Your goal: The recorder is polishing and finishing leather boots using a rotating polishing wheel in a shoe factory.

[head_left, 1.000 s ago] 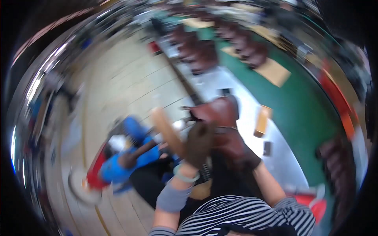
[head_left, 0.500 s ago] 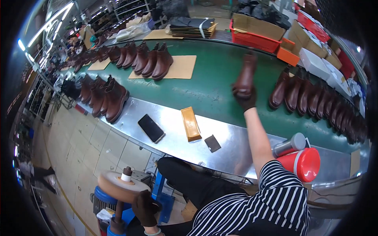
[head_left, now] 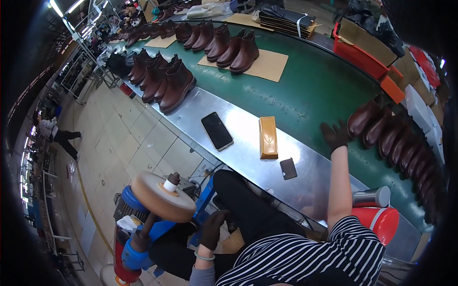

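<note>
My right hand (head_left: pixel 335 135), in a dark brown glove, is spread open over the green belt, holding nothing. Its fingers are beside the toe of the nearest dark brown ankle boot (head_left: pixel 363 118), which stands at the left end of a row of boots; whether they touch I cannot tell. My left hand (head_left: pixel 213 229), gloved too, is low by my knee, with nothing visible in it and its fingers loosely extended. Close to that hand is a round buffing wheel (head_left: pixel 160 195), blurred as if spinning, on a blue machine stand (head_left: pixel 136 248).
On the metal ledge (head_left: pixel 243 128) lie a phone (head_left: pixel 217 131), an amber wax bar (head_left: pixel 268 138) and a small dark flat piece (head_left: pixel 288 168). A metal cylinder (head_left: pixel 372 197) and a red container (head_left: pixel 384 226) are near my right arm. More boots (head_left: pixel 176 86) stand left; a red crate (head_left: pixel 358 57) is behind.
My right hand has let go of the boot it was carrying, which now stands in the right-hand row. My left hand has drawn away from the wheel. The view has turned.
</note>
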Action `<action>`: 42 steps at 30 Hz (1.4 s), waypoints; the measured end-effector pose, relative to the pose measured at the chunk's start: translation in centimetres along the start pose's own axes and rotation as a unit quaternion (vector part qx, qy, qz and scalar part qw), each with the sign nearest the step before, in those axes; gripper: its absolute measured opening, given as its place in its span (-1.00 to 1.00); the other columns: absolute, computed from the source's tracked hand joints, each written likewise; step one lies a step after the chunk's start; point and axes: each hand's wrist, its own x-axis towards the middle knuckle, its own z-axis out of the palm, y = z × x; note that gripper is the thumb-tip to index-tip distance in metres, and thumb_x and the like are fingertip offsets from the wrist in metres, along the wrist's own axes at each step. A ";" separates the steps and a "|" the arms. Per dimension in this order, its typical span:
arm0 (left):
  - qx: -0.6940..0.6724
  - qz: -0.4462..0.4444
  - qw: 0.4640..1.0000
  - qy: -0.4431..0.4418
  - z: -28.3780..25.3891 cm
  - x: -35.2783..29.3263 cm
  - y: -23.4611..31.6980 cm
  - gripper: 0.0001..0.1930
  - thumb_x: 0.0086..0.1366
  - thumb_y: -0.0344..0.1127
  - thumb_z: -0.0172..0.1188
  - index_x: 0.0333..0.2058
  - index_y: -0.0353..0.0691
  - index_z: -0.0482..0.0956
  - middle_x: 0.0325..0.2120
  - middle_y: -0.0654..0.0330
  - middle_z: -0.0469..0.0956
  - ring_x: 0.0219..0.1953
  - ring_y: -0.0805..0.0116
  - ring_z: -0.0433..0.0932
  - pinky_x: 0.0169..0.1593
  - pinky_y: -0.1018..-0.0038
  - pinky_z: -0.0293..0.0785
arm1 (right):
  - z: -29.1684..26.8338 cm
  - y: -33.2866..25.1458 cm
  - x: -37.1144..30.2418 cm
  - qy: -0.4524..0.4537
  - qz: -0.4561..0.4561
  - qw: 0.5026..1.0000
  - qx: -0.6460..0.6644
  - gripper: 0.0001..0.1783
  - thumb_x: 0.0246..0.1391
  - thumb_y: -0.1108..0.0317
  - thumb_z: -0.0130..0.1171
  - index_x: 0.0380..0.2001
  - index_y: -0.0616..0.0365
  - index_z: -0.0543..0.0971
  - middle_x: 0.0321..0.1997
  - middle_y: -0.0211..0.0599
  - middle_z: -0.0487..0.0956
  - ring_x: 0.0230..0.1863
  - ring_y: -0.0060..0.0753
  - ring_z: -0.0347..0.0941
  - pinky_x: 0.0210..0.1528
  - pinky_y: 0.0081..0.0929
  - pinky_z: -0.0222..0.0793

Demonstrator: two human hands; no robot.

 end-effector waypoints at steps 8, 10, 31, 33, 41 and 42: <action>-0.026 -0.003 0.999 -0.043 1.1 2.8 -3.6 -0.68 0.36 -0.20 -0.05 -0.09 -0.27 0.54 -0.19 0.11 0.55 -0.13 0.32 0.52 -0.03 0.49 0.38 | 16.8 15.3 -7.1 -0.088 -0.186 0.653 -0.729 0.33 -0.56 -0.06 0.34 0.29 0.29 -0.08 0.01 0.04 0.43 0.05 0.05 0.38 0.22 -0.01 0.10; -0.058 -0.035 0.997 -0.033 1.5 3.1 -4.6 -0.67 0.36 -0.21 -0.05 -0.07 -0.30 0.52 -0.19 0.12 0.55 -0.11 0.35 0.50 0.00 0.50 0.37 | 18.4 15.8 -5.5 -0.049 -0.171 0.675 -0.716 0.29 -0.57 0.03 0.36 0.29 0.15 -0.06 -0.14 0.01 0.51 -0.17 0.03 0.51 0.00 -0.11 0.39; -0.297 -0.032 0.942 0.152 2.8 0.7 -10.5 -0.19 -0.15 -0.27 0.44 0.10 -0.19 0.22 0.01 0.02 0.39 0.12 0.15 0.36 0.18 0.28 0.27 | 18.4 25.7 -33.9 -0.476 0.010 0.793 -0.381 -0.22 -0.45 0.20 0.48 -0.09 0.21 0.35 -0.16 -0.15 0.49 -0.13 -0.21 0.47 -0.08 -0.27 0.42; -0.142 -0.037 0.951 0.270 3.4 1.0 -14.8 -0.26 -0.10 -0.32 0.39 0.09 -0.21 0.26 0.00 0.05 0.40 0.11 0.19 0.37 0.17 0.28 0.28 | 17.6 27.5 -36.2 -0.473 -0.019 0.749 -0.464 -0.22 -0.49 0.17 0.50 -0.13 0.20 0.36 -0.20 -0.15 0.49 -0.16 -0.19 0.48 -0.11 -0.26 0.42; -0.042 -0.021 0.930 0.365 3.8 4.5 -22.8 -0.31 -0.08 -0.37 0.35 0.07 -0.23 0.25 0.02 0.05 0.37 0.10 0.16 0.35 0.17 0.35 0.24 | 17.9 30.3 -37.3 -0.545 -0.061 0.724 -0.418 -0.26 -0.46 0.19 0.49 -0.15 0.17 0.35 -0.31 -0.14 0.53 -0.27 -0.21 0.51 -0.19 -0.31 0.42; -0.042 0.034 0.928 0.368 3.6 4.9 -23.3 -0.35 -0.10 -0.35 0.36 0.02 -0.26 0.32 -0.01 0.01 0.42 0.06 0.14 0.39 0.14 0.34 0.28 | 18.0 30.6 -37.3 -0.553 -0.051 0.719 -0.419 -0.26 -0.46 0.19 0.49 -0.15 0.17 0.35 -0.31 -0.14 0.53 -0.27 -0.21 0.51 -0.19 -0.31 0.42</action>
